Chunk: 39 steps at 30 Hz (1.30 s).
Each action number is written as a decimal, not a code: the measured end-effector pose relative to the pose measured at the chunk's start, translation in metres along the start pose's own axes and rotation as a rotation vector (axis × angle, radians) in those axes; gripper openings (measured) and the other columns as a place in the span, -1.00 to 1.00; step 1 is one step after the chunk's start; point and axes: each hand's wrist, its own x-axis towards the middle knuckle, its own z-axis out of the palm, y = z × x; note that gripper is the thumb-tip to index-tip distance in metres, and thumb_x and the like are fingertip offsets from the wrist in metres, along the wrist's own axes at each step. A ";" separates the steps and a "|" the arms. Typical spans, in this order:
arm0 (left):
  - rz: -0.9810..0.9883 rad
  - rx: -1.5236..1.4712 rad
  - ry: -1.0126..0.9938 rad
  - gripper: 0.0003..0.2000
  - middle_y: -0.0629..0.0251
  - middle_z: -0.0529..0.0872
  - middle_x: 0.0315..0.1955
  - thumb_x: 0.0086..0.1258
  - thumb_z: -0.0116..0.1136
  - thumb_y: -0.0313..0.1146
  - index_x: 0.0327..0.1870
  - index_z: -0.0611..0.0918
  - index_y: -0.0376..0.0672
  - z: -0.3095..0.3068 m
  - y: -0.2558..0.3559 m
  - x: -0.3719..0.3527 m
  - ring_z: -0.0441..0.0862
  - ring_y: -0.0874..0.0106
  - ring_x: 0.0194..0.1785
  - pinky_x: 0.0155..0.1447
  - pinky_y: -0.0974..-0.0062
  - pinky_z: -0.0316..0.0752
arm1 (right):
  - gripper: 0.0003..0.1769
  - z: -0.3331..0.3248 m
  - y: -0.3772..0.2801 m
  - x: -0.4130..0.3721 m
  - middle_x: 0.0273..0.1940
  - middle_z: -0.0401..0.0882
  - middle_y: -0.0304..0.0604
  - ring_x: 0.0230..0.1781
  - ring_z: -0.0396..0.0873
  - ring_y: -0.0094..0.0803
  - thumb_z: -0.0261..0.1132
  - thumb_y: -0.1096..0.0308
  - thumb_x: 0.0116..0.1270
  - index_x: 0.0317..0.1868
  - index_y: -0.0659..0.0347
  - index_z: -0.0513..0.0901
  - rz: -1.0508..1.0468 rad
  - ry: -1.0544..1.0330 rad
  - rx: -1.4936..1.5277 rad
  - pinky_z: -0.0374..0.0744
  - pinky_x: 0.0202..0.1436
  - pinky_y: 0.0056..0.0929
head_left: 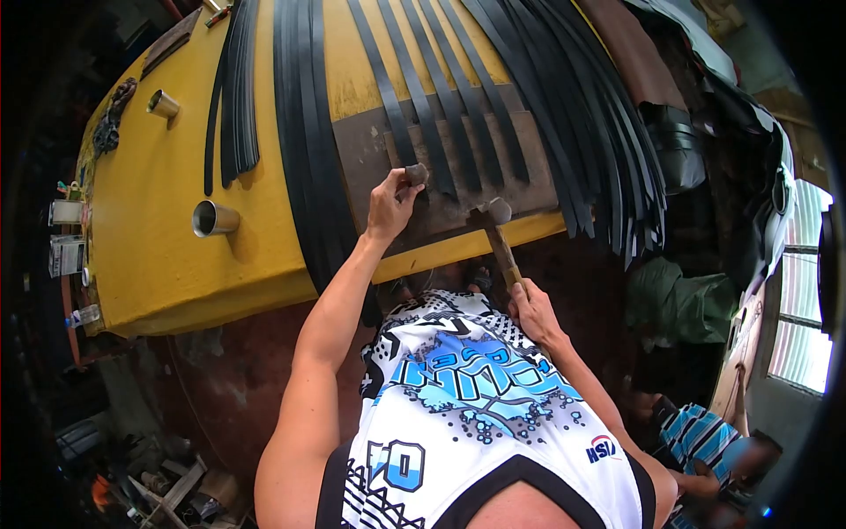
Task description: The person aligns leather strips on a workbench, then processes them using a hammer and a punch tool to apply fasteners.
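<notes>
My left hand (392,206) pinches a small dark metal piece (416,174), perhaps a punch, above a brown board (361,167); its exact kind I cannot make out. My right hand (534,312) is wrapped round the handle of a hammer (502,249), whose head is over the front edge of the board. Several narrow black strips (423,106), which look like leather straps, lie side by side with their near ends on the board. One strip end is close to the fingers of my left hand.
A yellow table (141,256) carries a bundle of long black strips (304,132) left of the board and a thick bundle (564,115) to its right. Two metal cups (215,219) are at left. A person in a striped shirt (696,438) is at lower right.
</notes>
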 end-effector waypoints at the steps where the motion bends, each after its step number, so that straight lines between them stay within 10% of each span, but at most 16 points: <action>1: 0.025 -0.022 0.016 -0.77 0.14 0.75 -0.28 0.27 0.27 -0.55 -0.11 0.50 -0.25 0.001 -0.004 -0.001 0.74 0.36 -0.13 -0.10 0.48 0.62 | -0.61 -0.003 -0.017 -0.002 -0.57 0.40 -0.27 -0.63 0.36 -0.58 -0.09 0.09 0.55 -0.22 0.28 0.41 -0.024 -0.040 0.024 0.38 -0.55 -0.52; 12: 0.076 0.005 0.092 -0.81 0.15 0.72 -0.36 0.29 0.24 -0.53 -0.13 0.51 -0.24 0.004 -0.008 -0.005 0.75 0.31 -0.25 -0.24 0.48 0.58 | -0.51 0.003 -0.128 0.020 -0.51 0.42 -0.19 -0.59 0.41 -0.56 -0.08 0.01 0.51 0.00 0.38 0.32 -0.959 -0.008 0.498 0.43 -0.52 -0.56; 16: 0.076 -0.042 0.093 -0.84 0.16 0.71 -0.39 0.29 0.24 -0.53 -0.16 0.53 -0.23 0.010 -0.016 -0.011 0.74 0.35 -0.30 -0.26 0.50 0.57 | -0.57 0.016 -0.093 0.044 -0.58 0.43 -0.25 -0.61 0.45 -0.50 -0.18 0.05 0.56 -0.18 0.27 0.38 -0.319 -0.067 -0.207 0.43 -0.57 -0.50; 20: -0.040 0.022 0.029 -0.83 0.18 0.74 -0.27 0.31 0.21 -0.58 -0.12 0.52 -0.29 0.004 -0.006 -0.008 0.73 0.45 -0.18 -0.17 0.54 0.60 | -0.54 -0.004 -0.099 0.030 -0.59 0.38 -0.27 -0.66 0.38 -0.55 -0.16 -0.04 0.55 -0.25 0.20 0.36 0.002 -0.196 0.043 0.39 -0.61 -0.52; 22: -0.013 -0.141 0.045 -0.85 0.23 0.74 -0.25 0.32 0.20 -0.56 -0.13 0.53 -0.29 0.004 -0.005 -0.005 0.72 0.46 -0.17 -0.13 0.54 0.58 | -0.55 -0.007 -0.091 0.022 -0.59 0.34 -0.30 -0.67 0.35 -0.58 -0.17 -0.06 0.55 -0.26 0.17 0.35 0.017 -0.199 0.102 0.37 -0.61 -0.54; 26: -0.618 -0.617 -0.112 -0.77 0.18 0.71 -0.17 0.37 0.19 -0.46 -0.03 0.48 -0.29 -0.022 0.011 0.027 0.66 0.42 -0.05 0.09 0.50 0.52 | -0.56 -0.023 -0.064 0.010 -0.59 0.37 -0.29 -0.68 0.36 -0.59 -0.15 -0.02 0.55 -0.26 0.20 0.37 0.141 -0.201 0.224 0.38 -0.61 -0.53; 39: -0.298 -0.270 -0.252 -0.82 0.17 0.74 -0.25 0.29 0.21 -0.52 -0.16 0.51 -0.32 0.018 0.023 0.051 0.70 0.43 -0.11 0.03 0.47 0.55 | -0.51 -0.020 -0.011 -0.001 -0.63 0.41 -0.24 -0.69 0.42 -0.51 -0.15 -0.02 0.55 -0.31 0.26 0.38 0.164 -0.110 0.055 0.41 -0.56 -0.43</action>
